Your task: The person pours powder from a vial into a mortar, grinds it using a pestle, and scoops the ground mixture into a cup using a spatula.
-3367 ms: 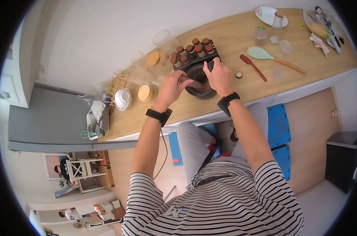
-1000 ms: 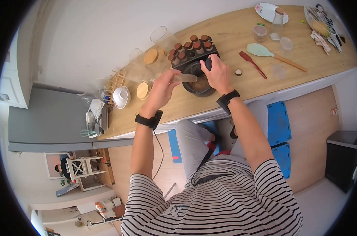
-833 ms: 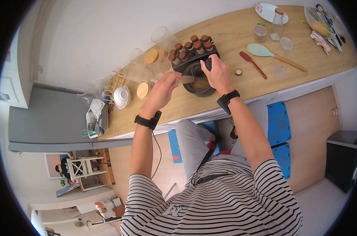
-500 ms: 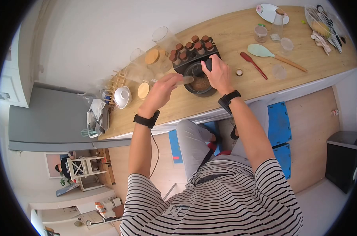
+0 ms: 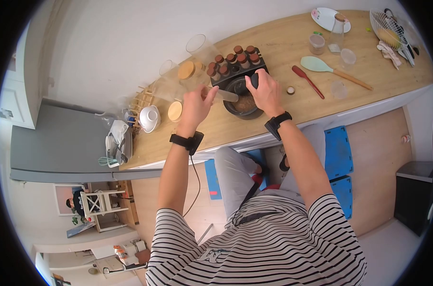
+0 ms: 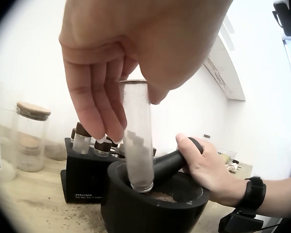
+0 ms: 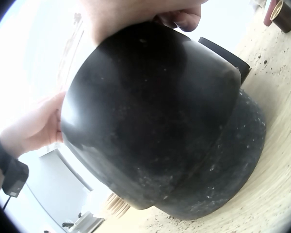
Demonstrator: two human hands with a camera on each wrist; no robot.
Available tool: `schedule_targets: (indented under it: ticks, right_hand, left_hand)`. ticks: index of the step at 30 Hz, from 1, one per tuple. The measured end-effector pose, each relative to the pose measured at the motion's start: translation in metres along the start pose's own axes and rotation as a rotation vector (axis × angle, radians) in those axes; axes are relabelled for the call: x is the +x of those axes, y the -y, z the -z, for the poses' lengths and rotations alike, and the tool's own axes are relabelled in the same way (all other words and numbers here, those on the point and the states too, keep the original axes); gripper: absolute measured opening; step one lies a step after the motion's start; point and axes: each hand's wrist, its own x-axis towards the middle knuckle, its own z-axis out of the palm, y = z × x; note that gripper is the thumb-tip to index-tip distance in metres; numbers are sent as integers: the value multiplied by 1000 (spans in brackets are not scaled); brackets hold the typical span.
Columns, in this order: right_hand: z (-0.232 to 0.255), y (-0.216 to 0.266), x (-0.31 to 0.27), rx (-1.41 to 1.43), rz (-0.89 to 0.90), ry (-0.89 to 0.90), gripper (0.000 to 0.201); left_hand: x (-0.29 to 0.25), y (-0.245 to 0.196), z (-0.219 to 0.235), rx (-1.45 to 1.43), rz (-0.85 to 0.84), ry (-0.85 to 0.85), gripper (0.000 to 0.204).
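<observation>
My left hand (image 5: 193,107) pinches a small clear glass vial (image 6: 138,126) by its upper end. The vial is tipped mouth down over the black mortar (image 6: 145,218), its open end at the rim, with a whitish film on its glass. Brown ground powder (image 5: 246,102) lies in the mortar. On the mortar's other side, my right hand (image 5: 268,93) grips the handle of the black pestle (image 6: 169,165), which leans inside the bowl. The mortar's outer wall fills most of the right wrist view, hiding its contents there.
Right behind the mortar stands a black rack (image 6: 85,177) of cork-topped vials. Glass jars and a white bowl (image 5: 149,119) are to the left. A loose cap (image 5: 290,90), a red spatula (image 5: 307,82) and a green spatula (image 5: 316,63) lie to the right.
The vial, brown with contents at first, now looks clear, and more brown powder shows in the mortar. My left hand has shifted and turned slightly; my right hand stays on the pestle.
</observation>
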Motion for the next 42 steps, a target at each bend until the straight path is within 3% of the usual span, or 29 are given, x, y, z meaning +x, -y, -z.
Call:
schedule_targets:
  ticks: [6,9,13,19,22,24,29,33,35,36,37,39,42]
  right_hand:
    - [-3,-2,-1,-9,-12,-4,31]
    - [-3,-1,-1,-2,-14,-11,31]
    - [-2,-1,-1,9,0,-21,31]
    - [-3,-2,-3,38,-75,-10,30]
    - [-3,-2,-2,-7,-140,29,31]
    - [-2,-2,-4,-43,-153,61,32]
    - [8,-4,-9,-138,-75,105,36]
    - [32,-17,-6,-57,60,295,39]
    - [40,-40,-4,69,-157,304,38]
    - [49,-48,-1,-61,-153,328,37]
    - [58,-55,-1,-77,-116,350,37]
    - [67,-79,-8,-578,141,424,33]
    - [73,-89,-22,-619,252,564,27]
  left_hand:
    - [-3,2,-6,3,129,-69,48]
    - [-6,-4,-2,-33,218,-25,50]
    - [-6,0,-4,41,220,-37,50]
    - [-8,8,-5,24,77,-111,41]
    - [-13,8,-1,211,58,-74,34]
    - [-16,20,-7,4,109,-16,32]
    - [-34,29,-9,-92,158,71,31]
    - [-45,37,-22,-279,195,142,32]
    - [-47,45,-30,-310,130,144,33]
    - [-48,49,-35,-310,61,161,35]
    - [-51,53,-41,-340,72,129,35]
    - [-53,57,-52,-202,-48,83,37]
    - [-57,46,-59,-271,74,147,35]
